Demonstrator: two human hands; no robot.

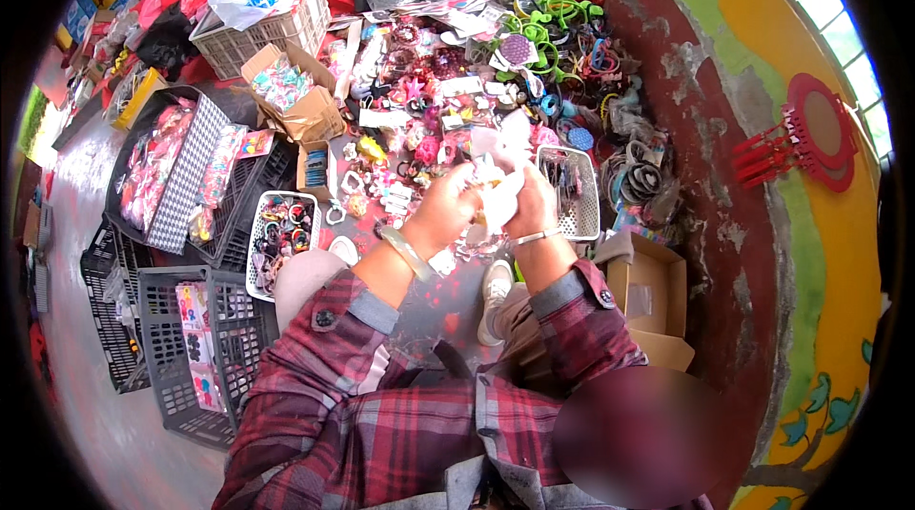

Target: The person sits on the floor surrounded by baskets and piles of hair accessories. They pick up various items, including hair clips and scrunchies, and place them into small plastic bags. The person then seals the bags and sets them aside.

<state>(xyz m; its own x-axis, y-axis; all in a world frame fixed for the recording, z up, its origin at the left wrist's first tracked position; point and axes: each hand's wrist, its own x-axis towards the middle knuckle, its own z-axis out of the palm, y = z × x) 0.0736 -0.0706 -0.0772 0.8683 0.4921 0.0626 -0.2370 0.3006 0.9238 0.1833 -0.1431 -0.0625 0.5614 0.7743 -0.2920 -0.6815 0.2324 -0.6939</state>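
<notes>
Both of my hands meet in front of me over a heap of small hair accessories (429, 119). Between them is a pale, overexposed piece (498, 203) that looks like thin white card or wrapping; its exact kind is lost in the glare. My left hand (446, 212) pinches its left side, a bangle on that wrist. From the right, my right hand (536, 205) closes round the other edge, with a thin bracelet on the wrist. Just beyond my right hand stands a white basket (593, 214) with hair bands or clips inside.
A white basket (250, 267) of hair ties stands by my left knee, near a dark grey crate (157, 357). An opened cardboard box (658, 291) lies at right. Green headbands (548, 29) pile up beside the wall (701, 129). Farther left are a small carton (329, 114) and a beige crate (224, 48).
</notes>
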